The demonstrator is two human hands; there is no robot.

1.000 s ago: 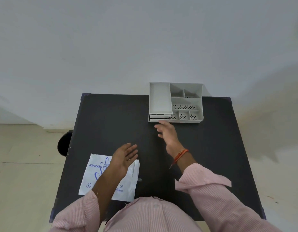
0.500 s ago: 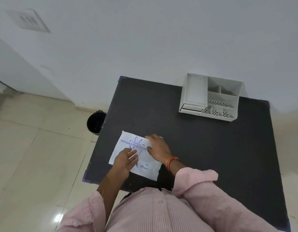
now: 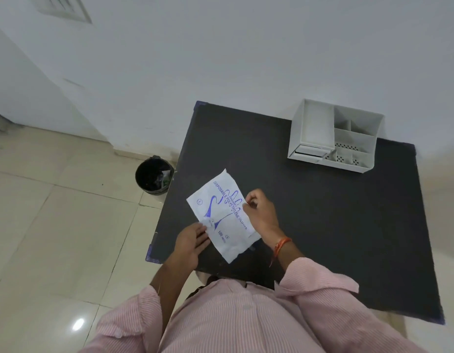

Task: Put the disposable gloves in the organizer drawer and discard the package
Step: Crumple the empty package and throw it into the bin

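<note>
A white glove package (image 3: 221, 212) with blue print is held just above the black table (image 3: 335, 225), near its left edge. My left hand (image 3: 191, 240) pinches its lower left edge. My right hand (image 3: 260, 212) grips its right edge, fingers curled over the print. A grey-white organizer (image 3: 335, 138) stands at the table's far side, with its small drawer (image 3: 310, 150) at the front left corner, slightly pulled out. No loose gloves show outside the package.
A black bin (image 3: 153, 178) with a dark liner stands on the tiled floor just left of the table's left edge. A white wall runs behind the table. My pink striped sleeves fill the bottom of the view.
My right hand came back from the organizer to the package. Both hands took hold of it, lifted it and turned it. My view swung left, bringing the bin into sight.
</note>
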